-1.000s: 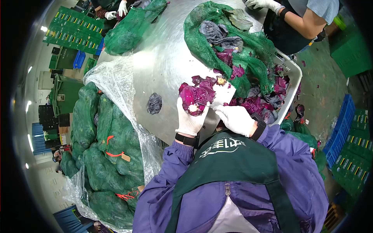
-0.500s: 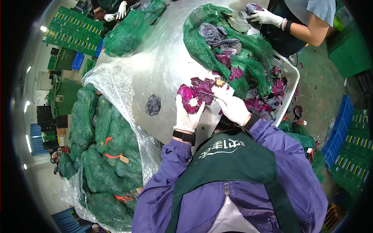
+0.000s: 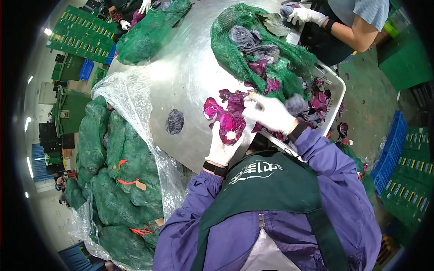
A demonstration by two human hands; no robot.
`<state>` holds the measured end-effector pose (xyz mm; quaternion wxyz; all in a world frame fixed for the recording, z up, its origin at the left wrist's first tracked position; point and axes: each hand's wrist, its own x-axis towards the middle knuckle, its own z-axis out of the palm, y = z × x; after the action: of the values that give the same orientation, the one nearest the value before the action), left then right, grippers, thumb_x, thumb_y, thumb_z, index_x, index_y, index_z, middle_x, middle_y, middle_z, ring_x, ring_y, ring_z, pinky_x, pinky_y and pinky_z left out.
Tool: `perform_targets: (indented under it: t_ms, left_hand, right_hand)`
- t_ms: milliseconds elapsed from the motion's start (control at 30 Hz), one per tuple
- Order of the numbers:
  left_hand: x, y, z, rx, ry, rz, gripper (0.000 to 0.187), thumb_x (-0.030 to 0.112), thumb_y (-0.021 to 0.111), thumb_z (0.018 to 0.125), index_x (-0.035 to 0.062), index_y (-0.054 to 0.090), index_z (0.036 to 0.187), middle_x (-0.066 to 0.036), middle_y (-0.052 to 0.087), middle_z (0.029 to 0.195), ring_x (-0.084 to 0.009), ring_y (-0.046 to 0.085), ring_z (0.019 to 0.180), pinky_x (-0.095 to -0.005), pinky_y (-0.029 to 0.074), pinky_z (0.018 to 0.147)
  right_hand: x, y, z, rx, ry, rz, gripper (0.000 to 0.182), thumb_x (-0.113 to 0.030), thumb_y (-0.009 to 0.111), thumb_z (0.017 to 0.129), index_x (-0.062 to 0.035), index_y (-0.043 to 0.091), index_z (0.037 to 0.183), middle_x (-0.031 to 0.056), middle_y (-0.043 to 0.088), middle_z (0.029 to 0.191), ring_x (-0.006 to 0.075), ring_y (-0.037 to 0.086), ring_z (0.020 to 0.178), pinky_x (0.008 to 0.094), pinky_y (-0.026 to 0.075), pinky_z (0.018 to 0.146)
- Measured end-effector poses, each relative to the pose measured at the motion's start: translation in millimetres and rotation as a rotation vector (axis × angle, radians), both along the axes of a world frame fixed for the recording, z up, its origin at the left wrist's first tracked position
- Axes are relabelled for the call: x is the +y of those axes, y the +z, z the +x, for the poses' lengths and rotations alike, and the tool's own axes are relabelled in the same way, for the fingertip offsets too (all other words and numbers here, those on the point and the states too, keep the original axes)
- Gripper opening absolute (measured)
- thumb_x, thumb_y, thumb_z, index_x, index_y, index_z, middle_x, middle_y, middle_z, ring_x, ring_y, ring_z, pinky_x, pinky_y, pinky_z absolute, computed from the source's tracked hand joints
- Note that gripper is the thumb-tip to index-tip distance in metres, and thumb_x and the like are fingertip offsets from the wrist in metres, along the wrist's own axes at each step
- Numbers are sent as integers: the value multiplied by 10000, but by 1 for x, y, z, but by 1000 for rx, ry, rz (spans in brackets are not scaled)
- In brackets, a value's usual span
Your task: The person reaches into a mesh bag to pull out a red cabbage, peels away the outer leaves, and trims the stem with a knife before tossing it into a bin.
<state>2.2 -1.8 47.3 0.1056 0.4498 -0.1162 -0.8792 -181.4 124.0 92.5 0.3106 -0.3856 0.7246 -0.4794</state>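
Note:
My left hand (image 3: 221, 151), in a white glove, grips a shiny red cabbage (image 3: 231, 126) from below, its pale cut stem facing me. Just to the right, my gloved right hand (image 3: 269, 113) is curled, its fingers partly blurred; what they hold, if anything, I cannot make out. Loose purple leaves (image 3: 235, 100) lie on the metal table (image 3: 181, 81) beyond the cabbage. A dark, dull cabbage head (image 3: 175, 122) rests on the table to the left. Ahead, an open green mesh bag (image 3: 235, 58) contains dark cabbages and leaves.
A white crate (image 3: 337, 97) of trimmed leaves is at my right. Full green mesh sacks (image 3: 117, 189) in clear plastic wrap (image 3: 129, 97) stand at left. Across the table, a co-worker's gloved hand (image 3: 307, 17) holds a cabbage; another person's gloved hand (image 3: 144, 6) is beside a mesh bag (image 3: 149, 36).
My left hand has tilted and lowered the cabbage slightly, and a bright purple piece now shows at its left. My right hand has moved up and slightly left, closer to the loose leaves.

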Motion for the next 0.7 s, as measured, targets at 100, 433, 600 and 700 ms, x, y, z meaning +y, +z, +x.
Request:
perform_targets:
  t_ms: [100,433,600,700]
  left_hand:
    - [0,0,-1,21,-32,-3,598,528,604,906,114,510,1327,-106,599,1234,-256,584,1132,-478,501,995]
    - [11,-7,7,-90,-150,-296,610,500,610,917,93,473,1351,-128,613,1219,-264,614,1097,-501,533,957]
    - [-3,9,19,423,-33,64,813,467,763,791,107,399,1422,-156,497,1371,-346,494,1267,-533,442,1065]
    - [-2,32,6,450,-16,-115,925,494,794,748,105,343,1456,-152,443,1424,-349,440,1318,-536,398,1102]
  right_hand:
    - [-8,-24,36,621,63,83,752,-484,772,752,-43,538,1315,203,584,1203,343,521,1138,434,380,1016]
    - [-2,-37,-3,45,59,145,379,-290,695,751,-42,674,1037,171,678,964,284,641,890,387,485,759]
    - [22,-75,-25,79,-343,290,543,-241,694,845,7,533,1301,138,677,853,192,648,750,327,525,736]
    - [15,6,10,-621,-124,6,496,-245,691,889,-8,561,1305,12,628,822,63,541,605,235,457,556]
